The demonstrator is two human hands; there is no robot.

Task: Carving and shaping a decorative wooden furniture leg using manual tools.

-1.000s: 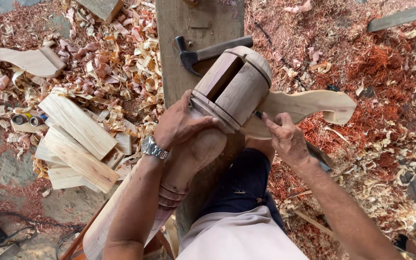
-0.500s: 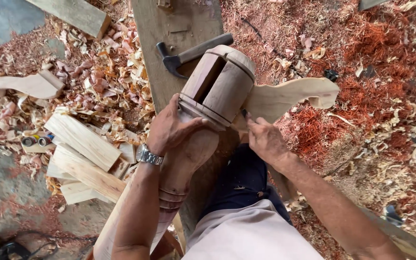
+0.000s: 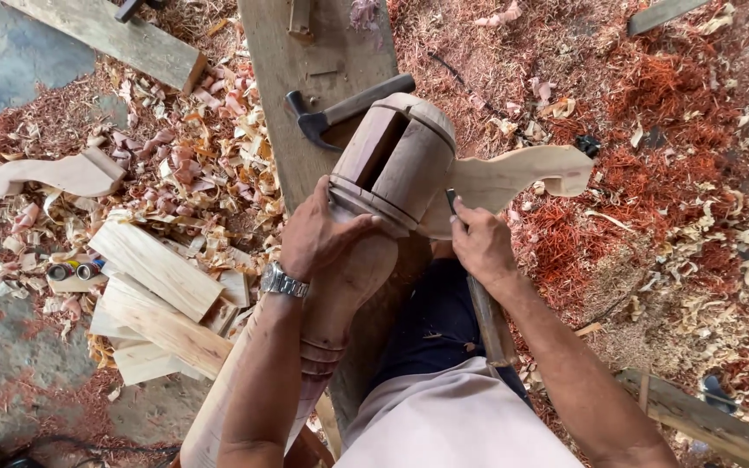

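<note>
A large turned wooden post [image 3: 348, 286] with a barrel-shaped slotted head [image 3: 396, 160] leans up from my lap over a plank bench [image 3: 305, 52]. My left hand [image 3: 318, 234], with a metal wristwatch, clasps the post just under the head's collar. A pale curved leg [image 3: 522, 178] juts from the head to the right. My right hand [image 3: 478, 243] sits where the leg meets the head and grips a thin dark-bladed tool [image 3: 450, 201], its tip against the joint.
A hammer [image 3: 344, 113] lies on the bench behind the head. To the left are a second curved leg [image 3: 54, 173] and several cut wood blocks [image 3: 162, 299] amid shavings. Red sawdust [image 3: 652, 113] covers the ground on the right; a plank [image 3: 713, 425] lies at bottom right.
My right hand has slid left along the curved leg to the joint with the head, bringing the blade against it. My left hand keeps its hold. The view has drifted slightly.
</note>
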